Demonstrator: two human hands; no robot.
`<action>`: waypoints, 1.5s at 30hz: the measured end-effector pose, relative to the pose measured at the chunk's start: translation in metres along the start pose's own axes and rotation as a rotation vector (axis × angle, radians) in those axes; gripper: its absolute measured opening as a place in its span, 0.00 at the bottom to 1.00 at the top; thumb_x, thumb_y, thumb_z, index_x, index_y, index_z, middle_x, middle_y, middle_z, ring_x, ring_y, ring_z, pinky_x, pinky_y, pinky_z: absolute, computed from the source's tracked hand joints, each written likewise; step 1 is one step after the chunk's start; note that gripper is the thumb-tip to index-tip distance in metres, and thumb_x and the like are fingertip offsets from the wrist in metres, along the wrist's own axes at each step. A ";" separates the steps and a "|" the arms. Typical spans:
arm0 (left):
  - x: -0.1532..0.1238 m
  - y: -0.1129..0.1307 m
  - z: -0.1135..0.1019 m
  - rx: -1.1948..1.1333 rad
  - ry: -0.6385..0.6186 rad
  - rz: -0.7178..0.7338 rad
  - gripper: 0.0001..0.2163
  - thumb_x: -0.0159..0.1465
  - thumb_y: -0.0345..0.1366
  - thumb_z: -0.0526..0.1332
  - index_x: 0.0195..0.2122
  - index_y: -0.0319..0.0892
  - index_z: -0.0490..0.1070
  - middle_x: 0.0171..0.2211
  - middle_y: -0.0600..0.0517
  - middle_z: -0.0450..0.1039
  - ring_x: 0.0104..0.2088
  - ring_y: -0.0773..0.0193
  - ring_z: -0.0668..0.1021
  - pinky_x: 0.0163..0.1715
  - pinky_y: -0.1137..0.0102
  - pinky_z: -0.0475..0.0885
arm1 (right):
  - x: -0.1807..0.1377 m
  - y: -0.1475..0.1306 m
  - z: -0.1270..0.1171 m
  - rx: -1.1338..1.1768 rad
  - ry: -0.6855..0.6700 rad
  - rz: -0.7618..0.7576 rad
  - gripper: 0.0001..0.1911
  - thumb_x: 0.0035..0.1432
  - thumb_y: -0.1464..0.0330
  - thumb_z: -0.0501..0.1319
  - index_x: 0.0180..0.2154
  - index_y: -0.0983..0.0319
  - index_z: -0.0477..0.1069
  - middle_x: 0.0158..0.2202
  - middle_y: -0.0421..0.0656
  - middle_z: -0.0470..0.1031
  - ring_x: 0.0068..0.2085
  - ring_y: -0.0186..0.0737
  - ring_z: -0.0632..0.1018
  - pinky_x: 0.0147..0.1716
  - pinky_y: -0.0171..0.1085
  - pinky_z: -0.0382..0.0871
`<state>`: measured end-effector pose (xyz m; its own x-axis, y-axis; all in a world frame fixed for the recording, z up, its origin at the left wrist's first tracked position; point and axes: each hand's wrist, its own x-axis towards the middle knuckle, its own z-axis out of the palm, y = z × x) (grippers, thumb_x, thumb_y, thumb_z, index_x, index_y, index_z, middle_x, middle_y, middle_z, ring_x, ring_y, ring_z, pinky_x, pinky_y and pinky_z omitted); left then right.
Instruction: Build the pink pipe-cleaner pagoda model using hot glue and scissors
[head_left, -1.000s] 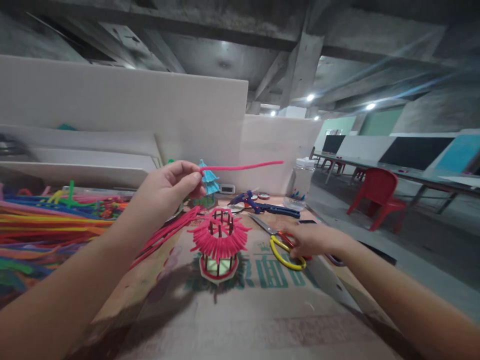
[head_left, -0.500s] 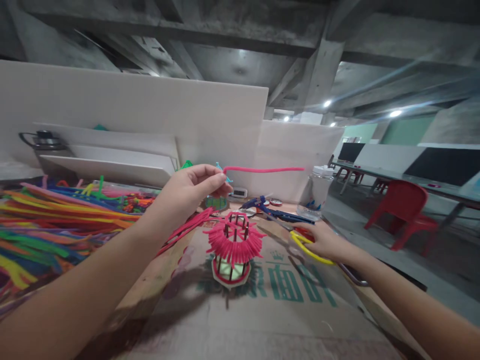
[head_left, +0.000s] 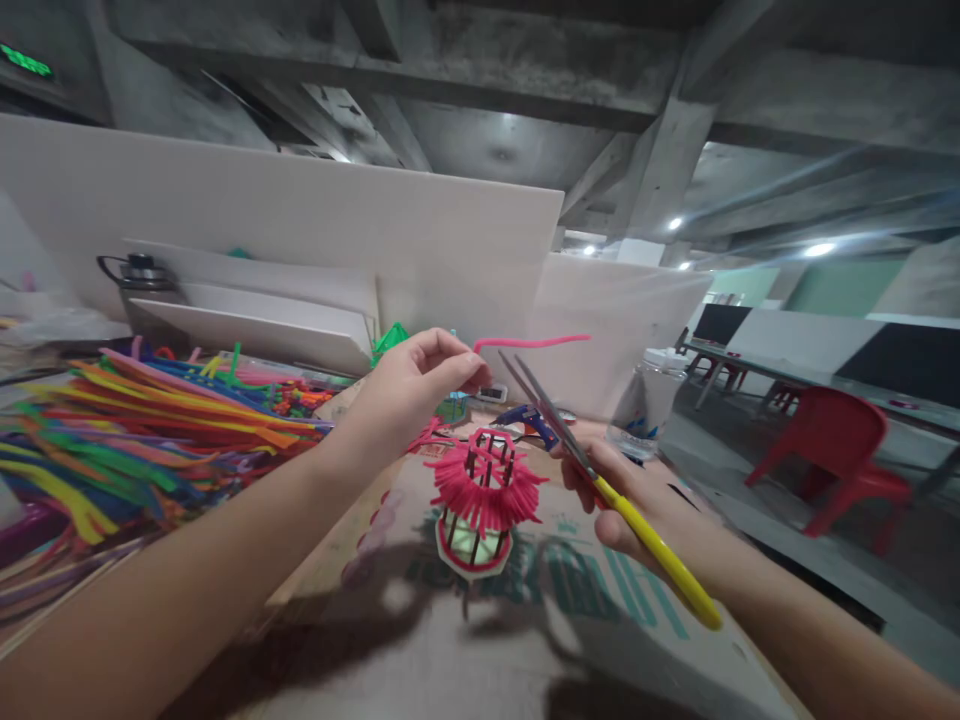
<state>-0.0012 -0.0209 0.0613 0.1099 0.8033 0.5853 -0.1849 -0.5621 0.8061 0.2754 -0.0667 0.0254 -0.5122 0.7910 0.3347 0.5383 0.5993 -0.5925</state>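
My left hand pinches one end of a pink pipe cleaner, which sticks out to the right above the table. In my right hand are scissors with yellow and red handles; their slightly parted blades point up and left at the pipe cleaner, close to my left fingertips. Below both hands, on the cardboard sheet, stands a small pavilion model with a roof fringe of pink pipe-cleaner pieces.
A large heap of many-coloured pipe cleaners covers the left of the table. A blue glue gun and a clear jar stand behind the model. White boards close the back. Red chairs stand to the right.
My right hand picked the scissors up off the table and raised them, blades toward the pink pipe cleaner. My left hand kept the pipe cleaner held up.
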 end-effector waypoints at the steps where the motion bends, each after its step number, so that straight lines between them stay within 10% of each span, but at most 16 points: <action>1: -0.001 0.000 0.001 0.009 -0.009 0.001 0.09 0.59 0.39 0.71 0.31 0.42 0.74 0.30 0.53 0.82 0.35 0.65 0.82 0.42 0.70 0.75 | 0.004 -0.004 0.001 0.042 -0.003 0.000 0.41 0.58 0.31 0.59 0.53 0.58 0.67 0.39 0.42 0.68 0.34 0.38 0.67 0.31 0.36 0.67; 12: -0.006 -0.007 0.008 0.252 -0.110 0.006 0.11 0.61 0.42 0.68 0.30 0.41 0.72 0.27 0.55 0.77 0.30 0.66 0.78 0.32 0.72 0.71 | 0.031 0.001 0.025 0.454 -0.056 -0.046 0.43 0.53 0.37 0.69 0.60 0.56 0.69 0.52 0.46 0.73 0.50 0.46 0.74 0.50 0.41 0.71; 33: 0.007 -0.030 -0.005 0.521 -0.105 0.067 0.12 0.65 0.46 0.68 0.37 0.42 0.78 0.33 0.52 0.82 0.33 0.63 0.81 0.35 0.70 0.74 | 0.048 0.043 0.000 0.002 0.292 0.213 0.34 0.53 0.38 0.67 0.45 0.59 0.72 0.30 0.39 0.73 0.27 0.36 0.69 0.26 0.35 0.62; 39: 0.026 -0.034 -0.028 0.410 0.007 0.047 0.24 0.62 0.51 0.70 0.55 0.42 0.80 0.41 0.48 0.84 0.40 0.59 0.82 0.44 0.67 0.76 | 0.050 0.085 -0.016 -0.335 0.104 0.373 0.27 0.60 0.45 0.66 0.47 0.61 0.78 0.37 0.46 0.81 0.32 0.43 0.79 0.30 0.37 0.68; 45: 0.033 -0.035 -0.037 0.322 0.039 0.088 0.20 0.64 0.53 0.70 0.46 0.41 0.82 0.35 0.48 0.82 0.39 0.61 0.80 0.42 0.68 0.75 | 0.047 0.103 0.001 -0.535 -0.142 0.467 0.27 0.58 0.60 0.70 0.57 0.62 0.79 0.48 0.53 0.84 0.44 0.54 0.83 0.40 0.41 0.72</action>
<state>-0.0268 0.0327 0.0494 0.0685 0.7521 0.6555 0.1262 -0.6583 0.7421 0.3062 0.0317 -0.0211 -0.2112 0.9773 0.0140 0.9575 0.2098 -0.1981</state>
